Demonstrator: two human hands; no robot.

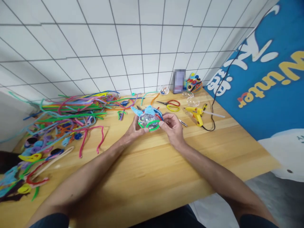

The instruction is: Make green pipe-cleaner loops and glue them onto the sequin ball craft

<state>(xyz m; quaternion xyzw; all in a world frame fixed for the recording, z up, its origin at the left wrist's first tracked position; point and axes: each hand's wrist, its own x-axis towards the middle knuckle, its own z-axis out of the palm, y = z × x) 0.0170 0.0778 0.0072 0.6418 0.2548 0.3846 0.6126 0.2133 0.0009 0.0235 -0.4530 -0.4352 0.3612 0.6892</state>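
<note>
Between my two hands is a clear plastic ball (147,120) with glittery bits, trimmed with pipe cleaners. Light blue fuzzy pieces (149,110) stick out of its top and left. A green pipe cleaner (154,125) curves in a loop along its lower front, and red and dark blue ones run on its right. My left hand (136,129) grips the ball's left and lower side. My right hand (173,126) closes on its right side, thumb and fingers at the end of the green loop. The ball's underside and far side are hidden.
Scissors (171,104) and a yellow glue gun (196,114) with a cord lie to the right. Many pipe cleaners (78,106) heap at the left. A phone (179,81) leans on the tiled wall beside a decorated ball (193,83). Clear plastic half-shells (193,101) lie nearby.
</note>
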